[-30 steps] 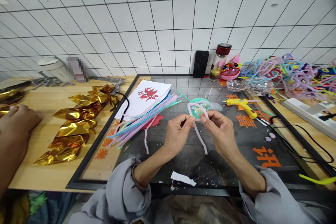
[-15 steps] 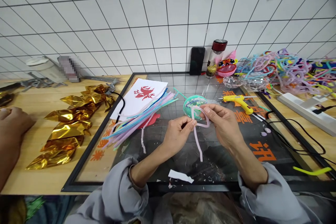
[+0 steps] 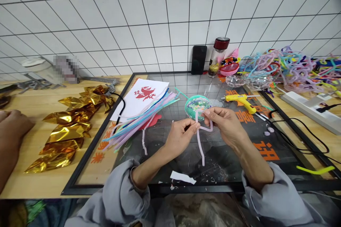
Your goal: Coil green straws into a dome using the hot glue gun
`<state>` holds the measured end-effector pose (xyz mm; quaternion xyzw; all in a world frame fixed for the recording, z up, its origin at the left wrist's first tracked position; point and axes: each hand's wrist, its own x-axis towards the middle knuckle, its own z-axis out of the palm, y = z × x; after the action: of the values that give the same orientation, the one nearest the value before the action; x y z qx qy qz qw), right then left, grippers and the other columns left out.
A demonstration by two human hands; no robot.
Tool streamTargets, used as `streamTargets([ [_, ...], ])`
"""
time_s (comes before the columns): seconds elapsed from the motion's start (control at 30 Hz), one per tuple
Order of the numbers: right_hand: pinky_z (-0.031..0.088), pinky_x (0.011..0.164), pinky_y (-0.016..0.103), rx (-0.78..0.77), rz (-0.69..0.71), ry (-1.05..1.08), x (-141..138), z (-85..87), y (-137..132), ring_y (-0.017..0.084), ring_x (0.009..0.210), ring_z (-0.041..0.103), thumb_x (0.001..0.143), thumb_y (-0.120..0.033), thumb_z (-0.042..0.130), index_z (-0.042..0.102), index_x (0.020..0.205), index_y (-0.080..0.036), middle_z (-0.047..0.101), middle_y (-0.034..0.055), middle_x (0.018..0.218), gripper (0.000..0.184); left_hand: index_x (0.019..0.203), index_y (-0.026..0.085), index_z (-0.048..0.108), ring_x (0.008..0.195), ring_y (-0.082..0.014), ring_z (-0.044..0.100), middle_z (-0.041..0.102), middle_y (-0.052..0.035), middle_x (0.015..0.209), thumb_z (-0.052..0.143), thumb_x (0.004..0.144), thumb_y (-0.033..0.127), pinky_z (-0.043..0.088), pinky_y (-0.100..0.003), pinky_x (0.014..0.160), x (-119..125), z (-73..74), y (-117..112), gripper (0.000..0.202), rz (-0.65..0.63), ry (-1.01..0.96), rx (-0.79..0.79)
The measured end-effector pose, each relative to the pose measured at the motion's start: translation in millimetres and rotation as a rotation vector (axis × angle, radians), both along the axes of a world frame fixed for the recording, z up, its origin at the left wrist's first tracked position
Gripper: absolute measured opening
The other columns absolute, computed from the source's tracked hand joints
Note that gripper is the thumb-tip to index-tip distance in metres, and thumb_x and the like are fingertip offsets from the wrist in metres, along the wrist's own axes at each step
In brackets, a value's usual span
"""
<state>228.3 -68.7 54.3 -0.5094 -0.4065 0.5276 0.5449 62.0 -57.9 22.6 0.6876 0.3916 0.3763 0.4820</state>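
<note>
Between my hands is a pale lilac pipe cleaner [image 3: 200,145], bent into an angular loop with one straight end hanging down. My left hand [image 3: 179,137] pinches it at the left side, where the loop meets the hanging end. My right hand [image 3: 226,122] is closed on the loop's upper right part with thumb and fingers. Just behind them a round green-and-teal piece [image 3: 197,103] lies on the dark glass, partly covered by the loop. To the left rests a bundle of coloured pipe cleaners [image 3: 144,118], overlapping a white sheet with a red print [image 3: 149,88].
A yellow glue gun [image 3: 241,101] lies right of my hands, its cord trailing to a power strip [image 3: 311,111]. Tangled pipe cleaners [image 3: 290,67] fill the back right. A phone [image 3: 199,59] and bottle [image 3: 217,56] stand by the wall. Gold foil [image 3: 66,131] and another person's hand [image 3: 16,124] are left.
The view has shifted slightly. Both hands keep their grip on the pipe cleaner, and its loop looks a little narrower, with my right fingers slightly lower on it.
</note>
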Motion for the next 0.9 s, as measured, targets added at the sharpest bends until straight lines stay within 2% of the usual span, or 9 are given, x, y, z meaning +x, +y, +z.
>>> streamTargets([
  [0.17,0.036,0.050,0.025,-0.015,-0.006,-0.024,0,3.9,-1,0.010,0.050,0.049,0.052,-0.063,0.087,0.070,0.059,-0.017,0.063,0.0016,0.053,0.049,0.062,0.016,0.053,0.057,-0.0089,0.039,0.045,0.0045,0.059,0.055,0.090,0.041,0.031,-0.023,0.059,0,-1.3,1,0.038,0.012,-0.031,-0.025],
  [0.27,0.037,0.051,0.024,-0.012,-0.014,-0.072,-2,5.0,-2,0.010,0.053,0.051,0.052,-0.055,0.087,0.071,0.060,-0.016,0.066,0.0027,0.058,0.043,0.062,0.017,0.054,0.053,-0.0081,0.036,0.043,0.0056,0.055,0.057,0.089,0.045,0.029,-0.022,0.054,0,-4.7,3,0.039,0.054,-0.074,-0.062],
  [0.37,0.038,0.051,0.024,0.009,-0.048,-0.110,-2,0.2,-2,0.011,0.054,0.051,0.052,-0.044,0.086,0.072,0.064,-0.016,0.066,0.0020,0.060,0.034,0.063,0.017,0.054,0.048,-0.0070,0.035,0.042,0.0066,0.053,0.057,0.089,0.047,0.028,-0.021,0.049,-1,-7.1,4,0.040,0.094,-0.134,-0.098],
  [0.47,0.039,0.050,0.025,0.097,-0.048,-0.203,0,-8.2,-2,0.012,0.052,0.051,0.061,-0.042,0.079,0.070,0.064,-0.016,0.065,0.0018,0.058,0.027,0.070,0.016,0.058,0.049,-0.0067,0.041,0.048,0.0056,0.058,0.059,0.090,0.041,0.034,-0.020,0.050,0,-7.3,4,0.032,0.126,-0.146,-0.051],
  [0.53,0.040,0.051,0.026,0.211,-0.073,-0.353,2,-12.2,-3,0.012,0.053,0.052,0.071,-0.038,0.073,0.071,0.069,-0.016,0.065,0.0016,0.059,0.023,0.092,0.016,0.064,0.054,-0.0075,0.049,0.060,0.0028,0.071,0.063,0.089,0.032,0.041,-0.020,0.053,-1,-7.4,5,0.016,0.210,-0.114,0.106],
  [0.6,0.040,0.053,0.026,0.368,-0.094,-0.559,3,-13.1,-6,0.012,0.055,0.053,0.080,-0.030,0.068,0.073,0.075,-0.016,0.065,0.0010,0.063,0.016,0.115,0.018,0.062,0.062,-0.0094,0.058,0.069,-0.0020,0.090,0.067,0.087,0.023,0.048,-0.021,0.058,-3,-8.7,7,0.028,0.308,-0.025,0.402],
  [0.67,0.040,0.055,0.026,0.525,-0.069,-0.740,3,-11.7,-10,0.012,0.057,0.054,0.086,-0.022,0.064,0.074,0.080,-0.016,0.065,0.0007,0.067,0.013,0.108,0.018,0.067,0.080,-0.0142,0.068,0.072,-0.0059,0.096,0.062,0.092,0.018,0.055,-0.025,0.071,-7,-11.0,11,0.017,0.262,0.092,0.743],
  [0.73,0.041,0.056,0.025,0.633,-0.027,-0.855,3,-10.0,-12,0.011,0.059,0.055,0.090,-0.017,0.062,0.074,0.084,-0.016,0.065,0.0004,0.069,0.013,0.100,0.018,0.069,0.077,-0.0137,0.069,0.072,-0.0044,0.084,0.057,0.097,0.015,0.056,-0.023,0.071,-12,-13.3,17,0.013,0.208,0.174,0.939],
  [0.9,0.047,0.062,0.026,0.850,-0.103,-1.103,10,-11.0,-8,0.014,0.065,0.060,0.093,-0.015,0.063,0.072,0.088,-0.015,0.065,0.0028,0.072,0.010,0.096,0.015,0.069,0.068,-0.0120,0.066,0.072,-0.0032,0.076,0.057,0.099,0.019,0.053,-0.021,0.064,-24,-12.3,29,0.013,0.272,0.314,1.095],
])
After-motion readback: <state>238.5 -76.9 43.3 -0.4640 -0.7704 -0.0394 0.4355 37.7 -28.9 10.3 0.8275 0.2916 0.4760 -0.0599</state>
